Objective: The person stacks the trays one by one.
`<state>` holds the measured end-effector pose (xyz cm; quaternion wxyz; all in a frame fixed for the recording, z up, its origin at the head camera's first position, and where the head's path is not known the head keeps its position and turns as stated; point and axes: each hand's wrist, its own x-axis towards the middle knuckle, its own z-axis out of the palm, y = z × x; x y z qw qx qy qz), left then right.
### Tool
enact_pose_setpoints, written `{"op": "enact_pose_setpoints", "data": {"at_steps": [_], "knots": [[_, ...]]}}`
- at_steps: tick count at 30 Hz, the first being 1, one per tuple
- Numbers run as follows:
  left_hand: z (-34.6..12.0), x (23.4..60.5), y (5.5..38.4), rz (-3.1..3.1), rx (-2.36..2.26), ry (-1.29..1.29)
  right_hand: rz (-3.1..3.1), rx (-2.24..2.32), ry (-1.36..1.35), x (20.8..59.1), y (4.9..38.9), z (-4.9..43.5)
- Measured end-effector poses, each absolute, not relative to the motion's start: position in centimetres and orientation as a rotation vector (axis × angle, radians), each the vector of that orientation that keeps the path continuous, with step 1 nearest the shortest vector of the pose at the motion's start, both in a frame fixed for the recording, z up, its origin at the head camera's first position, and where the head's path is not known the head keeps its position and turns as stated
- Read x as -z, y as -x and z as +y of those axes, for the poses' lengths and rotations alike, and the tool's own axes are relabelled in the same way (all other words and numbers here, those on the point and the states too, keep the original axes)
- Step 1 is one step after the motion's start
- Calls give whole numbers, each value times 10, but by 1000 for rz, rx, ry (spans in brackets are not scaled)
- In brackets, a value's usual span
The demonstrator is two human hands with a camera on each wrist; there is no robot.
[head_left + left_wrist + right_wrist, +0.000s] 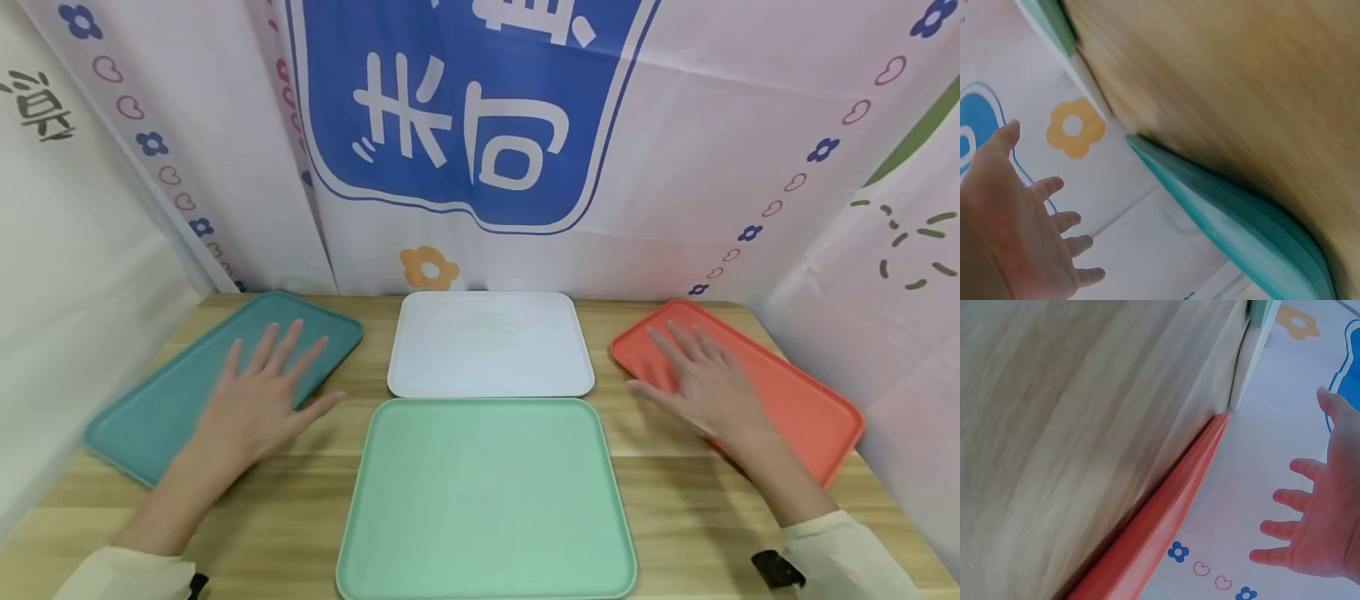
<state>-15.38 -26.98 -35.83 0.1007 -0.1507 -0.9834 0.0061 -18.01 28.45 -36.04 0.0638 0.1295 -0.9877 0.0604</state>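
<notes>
My left hand (257, 404) hovers over the teal tray (161, 408) at the left, palm down with fingers spread. In the left wrist view that hand (1016, 219) is raised apart from the tray's rim (1235, 219) and holds nothing. On the other side, my right hand (712, 387) is above the red tray (798, 404), its fingers also spread. The right wrist view has this hand (1319, 512) off the red tray's edge (1160, 519), with nothing in it.
Between the hands a light green tray (487, 500) lies on the wooden table (675, 517). Directly behind it is a white tray (491, 346). A printed white cloth (652, 242) hangs at the back, and more cloth closes off both sides.
</notes>
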Motion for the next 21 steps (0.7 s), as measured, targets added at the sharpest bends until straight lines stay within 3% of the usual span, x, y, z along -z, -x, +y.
{"op": "enact_pose_setpoints", "data": {"at_steps": [9, 21], "knots": [[-247, 363, 150, -2836, -42, 641, -2872, -138, -581, 361, 172, 274], [-226, 360, 142, -2849, 358, 734, -2917, -603, -717, 366, 158, 252]]}}
